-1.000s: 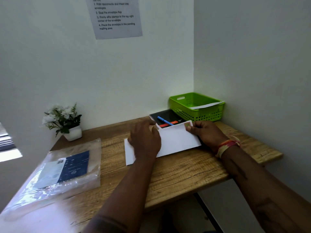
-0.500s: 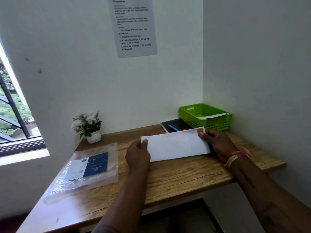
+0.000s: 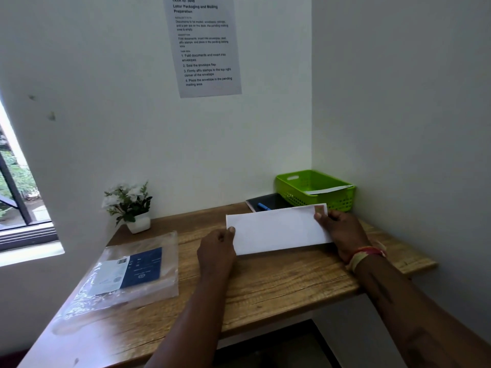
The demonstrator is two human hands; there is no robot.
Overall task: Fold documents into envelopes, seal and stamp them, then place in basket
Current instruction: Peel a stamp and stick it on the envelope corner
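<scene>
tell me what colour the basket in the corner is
Bright green basket, clearest in the head view.

Basket (image 3: 342, 200) in desk (image 3: 279, 282) corner, perhaps paper inside; plant (image 3: 128, 203) left.

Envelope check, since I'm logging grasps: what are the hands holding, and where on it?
The white envelope: left hand pinches its left end, right hand its right end.

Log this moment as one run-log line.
step: stamped white paper envelope held | left hand: pinches left end | right hand: grips right end | green plastic basket: behind, holds one envelope
</scene>
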